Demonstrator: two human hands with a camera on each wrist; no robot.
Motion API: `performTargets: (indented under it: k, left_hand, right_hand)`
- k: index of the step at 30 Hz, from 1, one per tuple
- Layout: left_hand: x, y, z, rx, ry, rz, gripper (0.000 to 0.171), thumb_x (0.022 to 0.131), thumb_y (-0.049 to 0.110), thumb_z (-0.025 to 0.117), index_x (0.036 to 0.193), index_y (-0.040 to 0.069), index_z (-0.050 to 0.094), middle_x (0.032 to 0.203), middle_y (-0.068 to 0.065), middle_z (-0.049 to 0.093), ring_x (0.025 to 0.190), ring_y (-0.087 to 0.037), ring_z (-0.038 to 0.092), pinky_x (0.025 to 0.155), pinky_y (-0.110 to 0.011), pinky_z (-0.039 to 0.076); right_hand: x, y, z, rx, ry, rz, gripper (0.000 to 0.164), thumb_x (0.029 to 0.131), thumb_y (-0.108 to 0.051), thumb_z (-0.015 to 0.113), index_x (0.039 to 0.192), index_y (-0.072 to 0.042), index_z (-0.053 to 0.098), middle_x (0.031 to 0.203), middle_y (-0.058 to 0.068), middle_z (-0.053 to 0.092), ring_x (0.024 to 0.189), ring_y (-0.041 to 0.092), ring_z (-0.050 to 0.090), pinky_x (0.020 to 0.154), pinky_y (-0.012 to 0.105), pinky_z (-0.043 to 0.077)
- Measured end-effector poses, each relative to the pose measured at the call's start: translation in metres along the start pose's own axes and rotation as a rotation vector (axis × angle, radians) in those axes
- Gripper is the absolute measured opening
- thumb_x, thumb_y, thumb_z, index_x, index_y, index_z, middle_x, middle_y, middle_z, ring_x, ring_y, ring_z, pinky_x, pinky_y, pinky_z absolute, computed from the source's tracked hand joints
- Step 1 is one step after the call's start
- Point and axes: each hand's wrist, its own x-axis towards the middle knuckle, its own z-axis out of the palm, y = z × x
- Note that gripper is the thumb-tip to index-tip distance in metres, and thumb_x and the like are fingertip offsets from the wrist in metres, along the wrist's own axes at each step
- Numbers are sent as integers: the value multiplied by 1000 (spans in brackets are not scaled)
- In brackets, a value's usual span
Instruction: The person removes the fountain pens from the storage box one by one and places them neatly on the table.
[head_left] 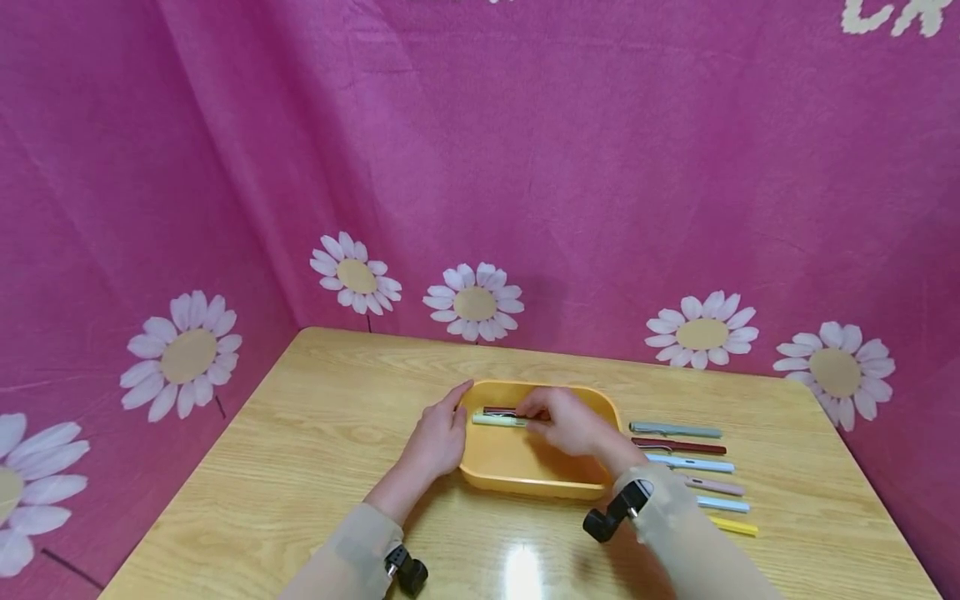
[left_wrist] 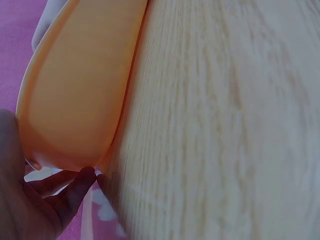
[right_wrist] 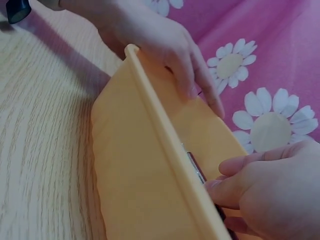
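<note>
An orange-yellow tray [head_left: 525, 483] sits on the wooden table. My left hand [head_left: 438, 435] grips its left end, thumb over the rim and fingers along the outer wall, as the left wrist view also shows. Inside the tray, a dark red pen [head_left: 497, 411] with a metal clip lies beside a pale green pen [head_left: 495, 421]. My right hand [head_left: 566, 421] reaches over the front wall and pinches the dark red pen, hiding its right part and the pale green pen's right end. In the right wrist view, thumb and index finger [right_wrist: 235, 192] lie against the dark red pen.
Right of the tray lie several pens in a column: grey-green [head_left: 675, 430], dark red [head_left: 678, 447], light blue [head_left: 693, 463], pink [head_left: 716, 486], another light blue [head_left: 723, 504], and yellow [head_left: 733, 526] nearest me. A pink cloth [head_left: 585, 208] with daisies hangs behind the table.
</note>
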Motion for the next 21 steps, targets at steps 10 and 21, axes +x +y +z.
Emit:
performTargets:
  k: [10,21]
  left_hand:
    - [1,-2,0,11,2,8,49,113,16,43,161,19,47,147,-19,61,128,-31,60,109,-55,47]
    - [0,0,0,13,15,14,49,112,14,44,161,17,48,145,-21,61,128,-33,61,109,-54,47]
  right_hand:
    - [8,4,7,-38,-40,12,17,93,6,74,108,0,76,100,4,74,96,20,69,90,42,58]
    - [14,3,15,-121,-61,-11,20,88,11,76,103,-2,77,92,1,73,85,12,67,80,31,58]
